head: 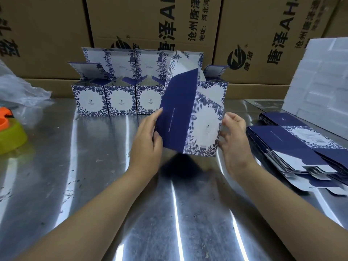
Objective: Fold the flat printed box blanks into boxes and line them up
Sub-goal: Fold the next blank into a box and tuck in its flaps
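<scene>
A blue-and-white printed box blank (190,117) is held up above the metal table (94,166), partly squared into a tube. My left hand (148,140) grips its dark blue left panel. My right hand (233,136) grips the floral right edge. Behind it stands a row of folded boxes (120,98) with their top flaps open, along the table's far side. A stack of flat blanks (293,147) lies at the right.
Large brown cartons (154,29) wall off the back. White foam blocks (323,76) are piled at the far right. A yellow and orange tape dispenser (9,132) and a clear plastic bag (20,91) sit at the left.
</scene>
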